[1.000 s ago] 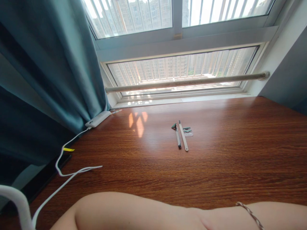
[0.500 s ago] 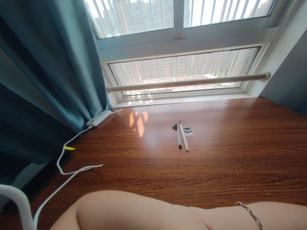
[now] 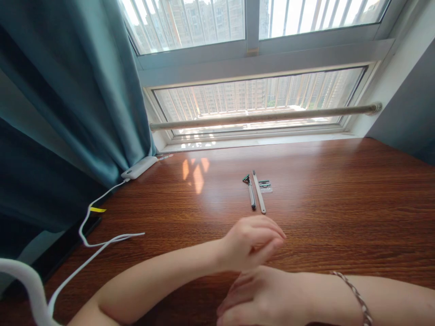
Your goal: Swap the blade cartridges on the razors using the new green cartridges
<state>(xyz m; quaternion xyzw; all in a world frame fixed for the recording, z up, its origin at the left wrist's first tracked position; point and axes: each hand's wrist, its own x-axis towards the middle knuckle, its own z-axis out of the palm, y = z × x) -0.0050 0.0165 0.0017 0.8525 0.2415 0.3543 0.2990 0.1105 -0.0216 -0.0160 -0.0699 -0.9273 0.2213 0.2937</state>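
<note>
One bare left hand (image 3: 246, 240), fingers parted, seems pre-grasp, needing reach toward the long, pale toothbrush (image 3: 258, 192); bare right hand (image 3: 270, 294), fingers unclear.

A brown desk (image 3: 340, 203) beneath a bright window (image 3: 261, 61) (barred, towers (image 3: 251, 93) outside), blue curtain (image 3: 95, 90) left, grey wall (image 3: 408, 99) right, sunlight (image 3: 198, 179) dappling the desk.

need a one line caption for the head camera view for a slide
Left hand and right hand near a razor, toothbrush and small clear pack on a wood-grain tabletop.
</note>
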